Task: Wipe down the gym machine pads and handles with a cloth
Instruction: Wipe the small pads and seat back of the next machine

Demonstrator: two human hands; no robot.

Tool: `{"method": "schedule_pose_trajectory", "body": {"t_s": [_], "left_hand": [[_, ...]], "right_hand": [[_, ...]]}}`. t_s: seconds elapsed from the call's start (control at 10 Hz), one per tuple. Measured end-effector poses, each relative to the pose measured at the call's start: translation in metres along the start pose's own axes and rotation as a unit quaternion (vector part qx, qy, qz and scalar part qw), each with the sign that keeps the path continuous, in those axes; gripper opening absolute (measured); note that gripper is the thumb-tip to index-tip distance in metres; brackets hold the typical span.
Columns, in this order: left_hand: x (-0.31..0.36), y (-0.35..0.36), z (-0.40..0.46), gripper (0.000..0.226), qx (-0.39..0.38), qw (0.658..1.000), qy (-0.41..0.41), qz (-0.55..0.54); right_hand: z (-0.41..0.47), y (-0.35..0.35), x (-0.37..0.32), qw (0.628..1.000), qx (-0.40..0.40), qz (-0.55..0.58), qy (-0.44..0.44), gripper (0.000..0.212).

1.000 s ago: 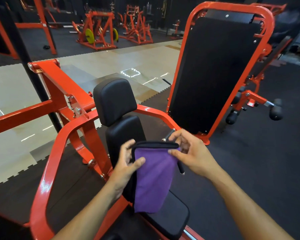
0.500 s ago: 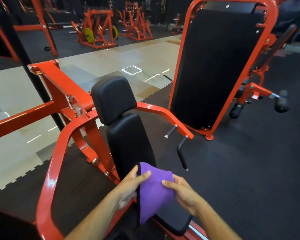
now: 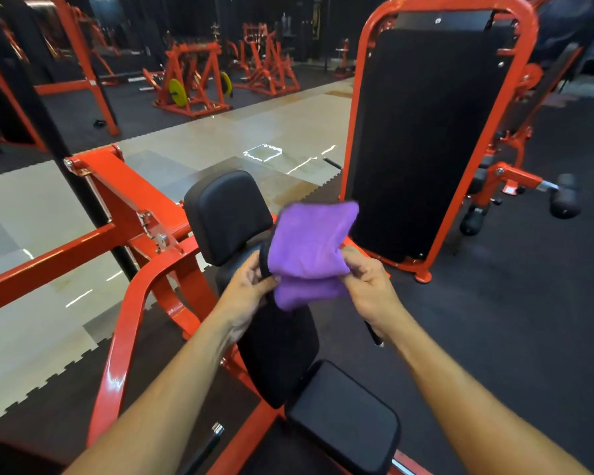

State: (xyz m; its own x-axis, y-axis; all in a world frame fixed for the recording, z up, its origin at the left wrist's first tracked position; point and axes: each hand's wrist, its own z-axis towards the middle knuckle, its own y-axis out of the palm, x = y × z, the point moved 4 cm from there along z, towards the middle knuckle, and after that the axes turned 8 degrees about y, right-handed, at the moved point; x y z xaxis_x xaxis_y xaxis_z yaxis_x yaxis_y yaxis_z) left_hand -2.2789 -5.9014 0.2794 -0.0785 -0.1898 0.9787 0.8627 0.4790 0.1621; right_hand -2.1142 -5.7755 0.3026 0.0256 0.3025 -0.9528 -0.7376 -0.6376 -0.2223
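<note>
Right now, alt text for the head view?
Both hands, left hand and right hand, hold a folded purple cloth in the air above a red gym machine's black back pad and seat pad, headrest pad just behind.

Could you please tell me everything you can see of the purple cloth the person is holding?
The purple cloth looks like soft, fuzzy microfibre with a dark trim along its left edge. It is folded over on itself, an upper flap raised and slightly blurred and a smaller fold hanging below. The left hand pinches its left edge at the trim, and the right hand grips its right side. It is held in the air in front of the machine's black headrest pad and back pad, apparently touching neither.
</note>
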Motion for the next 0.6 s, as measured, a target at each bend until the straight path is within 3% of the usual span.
{"method": "schedule_pose_trajectory", "body": {"t_s": [0.1, 0.2, 0.3, 0.4, 0.5, 0.6], "left_hand": [[0.013, -0.003, 0.004, 0.037, 0.038, 0.998, 0.007, 0.041], [-0.010, -0.021, 0.004, 0.028, 0.090, 0.981, -0.172, 0.012], [-0.032, -0.054, 0.014, 0.035, 0.274, 0.918, -0.281, -0.059], [-0.009, -0.021, -0.001, 0.031, -0.034, 0.998, -0.047, -0.033], [0.014, -0.015, -0.004, 0.038, -0.067, 0.968, 0.126, 0.208], [0.016, -0.014, -0.006, 0.047, -0.084, 0.962, 0.139, 0.222]], "right_hand": [[-0.002, -0.002, -0.019, 0.988, 0.003, -0.113, -0.103, 0.024], [-0.025, -0.001, -0.031, 0.941, 0.006, -0.245, -0.233, 0.026], [-0.026, -0.004, -0.031, 0.943, 0.025, -0.239, -0.230, 0.032], [-0.014, -0.013, -0.008, 0.996, 0.033, -0.084, -0.004, 0.039], [-0.012, -0.013, 0.007, 0.995, -0.022, -0.039, 0.083, 0.031], [-0.019, -0.012, 0.018, 0.990, -0.087, -0.031, 0.104, 0.021]]}}
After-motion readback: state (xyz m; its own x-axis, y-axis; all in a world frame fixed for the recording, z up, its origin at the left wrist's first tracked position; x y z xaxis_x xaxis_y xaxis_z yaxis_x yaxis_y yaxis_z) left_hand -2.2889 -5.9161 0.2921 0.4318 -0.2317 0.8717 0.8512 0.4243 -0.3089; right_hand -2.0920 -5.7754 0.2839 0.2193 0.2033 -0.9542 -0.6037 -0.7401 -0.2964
